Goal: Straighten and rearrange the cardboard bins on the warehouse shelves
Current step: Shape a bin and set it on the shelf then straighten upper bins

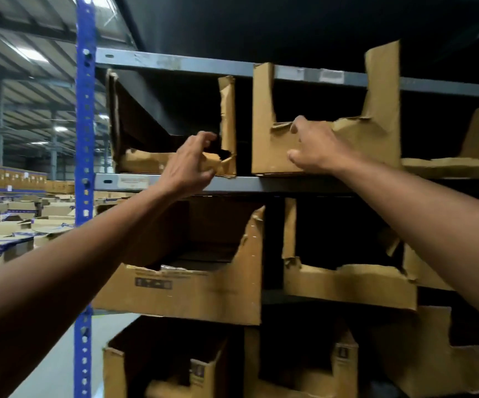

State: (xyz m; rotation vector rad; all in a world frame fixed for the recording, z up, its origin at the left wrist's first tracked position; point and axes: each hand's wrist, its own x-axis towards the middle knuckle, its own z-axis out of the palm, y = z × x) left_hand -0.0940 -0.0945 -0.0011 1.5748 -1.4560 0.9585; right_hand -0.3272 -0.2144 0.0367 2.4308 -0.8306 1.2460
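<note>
Two torn cardboard bins stand on the upper shelf. The left bin has a ragged, ripped front lip and a bent right wall. My left hand hovers at that torn lip with its fingers spread and loosely curved, holding nothing that I can see. The middle bin stands a little apart to the right, its tall right wall rising past the beam above. My right hand grips its crumpled front wall, fingers hooked over the lip and thumb on the face below.
A third bin lies at the far right of the same shelf. Below sit more worn bins, and others on the bottom level. The blue upright bounds the rack on the left. Cartons cover the floor beyond.
</note>
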